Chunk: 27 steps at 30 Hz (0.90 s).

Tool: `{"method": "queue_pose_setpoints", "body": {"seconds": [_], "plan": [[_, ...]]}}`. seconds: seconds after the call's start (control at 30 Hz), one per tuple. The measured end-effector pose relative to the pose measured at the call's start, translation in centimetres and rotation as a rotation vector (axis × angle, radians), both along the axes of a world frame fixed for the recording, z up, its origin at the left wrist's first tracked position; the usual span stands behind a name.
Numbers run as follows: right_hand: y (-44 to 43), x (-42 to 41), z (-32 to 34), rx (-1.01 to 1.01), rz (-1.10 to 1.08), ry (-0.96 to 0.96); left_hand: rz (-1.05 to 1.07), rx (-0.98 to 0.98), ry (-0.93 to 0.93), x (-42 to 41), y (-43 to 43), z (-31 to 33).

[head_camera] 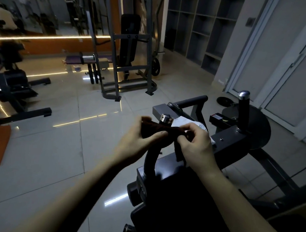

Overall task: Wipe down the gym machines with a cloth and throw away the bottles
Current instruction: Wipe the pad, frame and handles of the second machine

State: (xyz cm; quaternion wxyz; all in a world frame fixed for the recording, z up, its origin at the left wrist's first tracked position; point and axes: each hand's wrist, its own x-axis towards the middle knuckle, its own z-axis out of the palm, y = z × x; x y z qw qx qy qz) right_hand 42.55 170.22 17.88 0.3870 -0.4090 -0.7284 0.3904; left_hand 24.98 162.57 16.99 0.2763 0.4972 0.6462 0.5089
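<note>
Cloth: your dark brown towelling cloth (153, 129) lies over the dark grey gym machine (231, 141)'s curved bar, chrome cap (166, 118) at its 1 o'clock.
Left hand (139, 138): you pinch the cloth's left end.
Right hand (197, 146): you grip its right end.

Dim room; LED strip (47, 37) glares on glossy floor (61, 147), edges bowed.
</note>
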Motion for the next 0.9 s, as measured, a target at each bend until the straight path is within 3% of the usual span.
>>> {"method": "queue_pose_setpoints", "body": {"seconds": [0.07,0.13,0.23,0.3,0.5,0.57,0.63,0.73,0.83,0.9], "plan": [[-0.5,-1.6,-0.5,-0.238,0.049,0.220,-0.026,0.000,-0.246,2.3,1.5,-0.7],[-0.9,-3.0,-1.6,-0.294,0.056,0.304,0.047,0.071,-0.154,3.8,2.4,-1.5],[-1.7,-3.5,-2.7,-0.004,-0.005,0.152,0.137,0.162,0.191,3.5,2.3,-2.6],[-1.9,-3.1,-3.3,0.154,-0.037,0.049,0.129,0.166,0.244,3.4,1.8,-2.8],[-3.3,-1.0,-6.6,0.062,0.185,-0.212,0.148,0.033,0.487,2.6,-1.3,-5.8],[-2.7,-0.5,-6.3,0.102,0.202,-0.336,0.113,-0.075,0.571,2.0,-2.2,-6.3],[-1.9,-0.2,-4.9,0.138,0.172,-0.333,0.092,-0.108,0.661,1.5,-2.2,-5.5],[-1.0,-0.4,-2.0,0.220,0.014,-0.143,0.199,0.082,0.566,1.9,-1.0,-2.3],[-0.8,-2.0,-0.5,0.077,-0.034,0.121,0.290,0.257,0.332,3.6,1.3,-0.6],[-0.8,-2.9,-1.3,0.032,-0.061,0.151,0.283,0.259,0.255,4.5,2.3,-0.9]]}}
